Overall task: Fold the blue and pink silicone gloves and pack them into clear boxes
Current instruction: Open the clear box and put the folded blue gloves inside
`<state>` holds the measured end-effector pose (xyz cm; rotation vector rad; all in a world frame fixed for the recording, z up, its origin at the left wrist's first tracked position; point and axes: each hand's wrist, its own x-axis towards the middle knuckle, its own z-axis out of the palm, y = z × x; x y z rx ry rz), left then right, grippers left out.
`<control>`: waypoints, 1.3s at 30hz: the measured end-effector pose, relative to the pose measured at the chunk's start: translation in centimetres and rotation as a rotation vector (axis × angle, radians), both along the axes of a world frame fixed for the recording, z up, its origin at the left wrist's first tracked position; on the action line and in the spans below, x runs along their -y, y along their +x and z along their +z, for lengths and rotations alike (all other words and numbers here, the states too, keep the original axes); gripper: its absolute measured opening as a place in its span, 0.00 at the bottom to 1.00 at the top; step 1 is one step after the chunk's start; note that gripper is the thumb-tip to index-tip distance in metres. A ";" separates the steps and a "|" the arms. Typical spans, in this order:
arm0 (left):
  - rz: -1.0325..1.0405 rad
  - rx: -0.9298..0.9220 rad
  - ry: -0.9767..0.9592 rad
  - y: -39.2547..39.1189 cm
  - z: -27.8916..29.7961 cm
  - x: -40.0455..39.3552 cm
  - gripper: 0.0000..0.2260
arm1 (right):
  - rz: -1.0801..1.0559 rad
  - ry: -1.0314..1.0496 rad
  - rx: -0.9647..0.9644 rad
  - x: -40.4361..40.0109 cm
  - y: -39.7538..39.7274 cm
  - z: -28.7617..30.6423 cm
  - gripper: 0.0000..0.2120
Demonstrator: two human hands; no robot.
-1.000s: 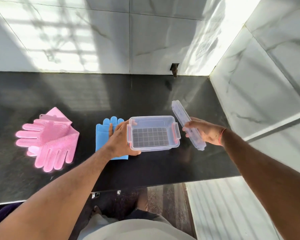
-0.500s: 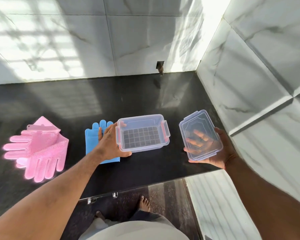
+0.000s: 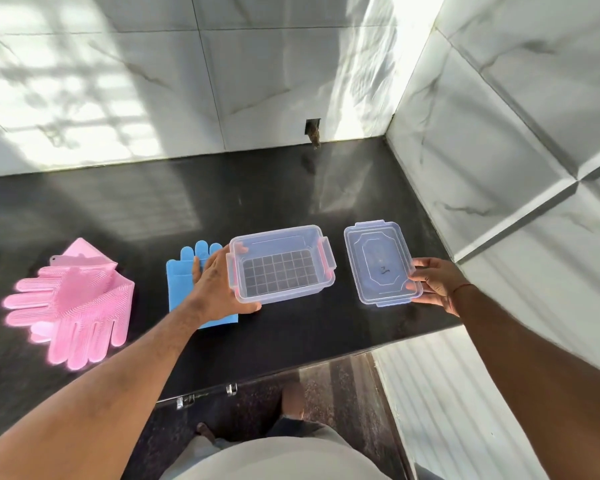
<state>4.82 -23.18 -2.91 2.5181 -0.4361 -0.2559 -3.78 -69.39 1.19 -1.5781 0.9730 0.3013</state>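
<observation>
A: Entry: left hand (image 3: 219,289) grips the near-left corner of the open clear box (image 3: 280,264), thumb along its front edge. Right hand (image 3: 433,284) pinches the right rim of the lid (image 3: 381,263), which lies flat or nearly so on the counter (image 3: 291,199); contact cannot be told.

B: Gloves?

A: Blue glove (image 3: 187,271) lies flat, partly under the left hand, just left of the box. Pink gloves (image 3: 70,303) sit well out beyond the left wrist, overlapping. None boxed.

B: Best way to finish this step?

A: Judgement: the person should set the lid fully down, well right of the box, then let go, so both hands are free for folding. The left hand should steady the box until then. The lid is light, so it may skid on the glossy stone.
</observation>
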 end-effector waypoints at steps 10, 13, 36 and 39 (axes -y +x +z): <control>0.007 -0.007 -0.008 0.0 -0.2 -0.1 0.51 | 0.043 -0.669 0.007 0.2 0.3 -0.5 0.16; -0.001 -0.008 0.001 0.0 -0.3 -0.1 0.51 | 0.073 -0.823 -0.011 -0.4 -0.4 -1.1 0.16; -0.034 -0.211 0.166 6.4 1.6 -9.8 0.64 | -0.065 0.187 0.030 -37.3 -3.8 -2.9 0.24; -0.036 -0.307 0.163 7.4 1.8 -10.3 0.63 | -0.203 0.397 0.029 -39.5 -2.6 -2.5 0.21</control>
